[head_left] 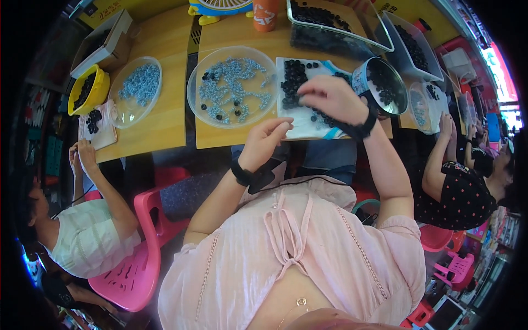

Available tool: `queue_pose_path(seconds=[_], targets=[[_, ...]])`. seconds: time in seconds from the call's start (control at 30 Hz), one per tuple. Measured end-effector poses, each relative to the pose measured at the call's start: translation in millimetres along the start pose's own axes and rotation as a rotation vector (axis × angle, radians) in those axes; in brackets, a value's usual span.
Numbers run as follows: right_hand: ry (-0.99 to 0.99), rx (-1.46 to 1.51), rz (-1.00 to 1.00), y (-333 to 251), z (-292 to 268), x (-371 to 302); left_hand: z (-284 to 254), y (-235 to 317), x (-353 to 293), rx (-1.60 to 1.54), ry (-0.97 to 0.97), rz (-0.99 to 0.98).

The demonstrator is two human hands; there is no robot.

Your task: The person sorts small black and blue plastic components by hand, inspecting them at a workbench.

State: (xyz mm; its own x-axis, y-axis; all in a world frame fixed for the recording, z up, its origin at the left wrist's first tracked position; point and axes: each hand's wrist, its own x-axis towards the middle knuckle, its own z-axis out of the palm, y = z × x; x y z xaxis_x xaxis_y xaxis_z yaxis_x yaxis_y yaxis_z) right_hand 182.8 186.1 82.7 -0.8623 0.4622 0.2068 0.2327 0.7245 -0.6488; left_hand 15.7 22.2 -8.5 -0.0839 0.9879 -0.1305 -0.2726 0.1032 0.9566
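Observation:
My left hand (pixel 265 144) is at the front edge of the table, its fingertips and thumb pinched together. Whatever may be between them is too small to make out. Over a white cloth (pixel 300 127) with blue marks, my right hand (pixel 338 100) hovers with fingers bent inward and close together; its palm side is hidden. Beneath and beside it lie many small round black pieces (pixel 293 77). Just left of the cloth, a round clear shallow tray (pixel 193 104) holds small light-blue pieces (pixel 225 77) and several black ones.
A round tin (pixel 360 82) of black pieces lies tilted at the cloth's right. Behind are clear bins (pixel 344 34) of black pieces, an orange cup (pixel 265 15) and a blue-yellow fan (pixel 220 6). At left, a person (pixel 91 231) works beside a yellow bowl (pixel 102 91); another person (pixel 462 187) sits right.

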Motion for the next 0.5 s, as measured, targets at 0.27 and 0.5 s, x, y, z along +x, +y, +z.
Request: queue_pose_path(seconds=[0.27,0.5], targets=[[-0.116,0.093,-0.163,-38.8,31.8,5.5,-16.9,13.7,-6.8,-0.355,-0.083,-0.051],[-0.021,-0.424,-0.171,6.3,42.7,66.8,-31.2,6.6,-20.0,-0.372,0.057,-0.068]])
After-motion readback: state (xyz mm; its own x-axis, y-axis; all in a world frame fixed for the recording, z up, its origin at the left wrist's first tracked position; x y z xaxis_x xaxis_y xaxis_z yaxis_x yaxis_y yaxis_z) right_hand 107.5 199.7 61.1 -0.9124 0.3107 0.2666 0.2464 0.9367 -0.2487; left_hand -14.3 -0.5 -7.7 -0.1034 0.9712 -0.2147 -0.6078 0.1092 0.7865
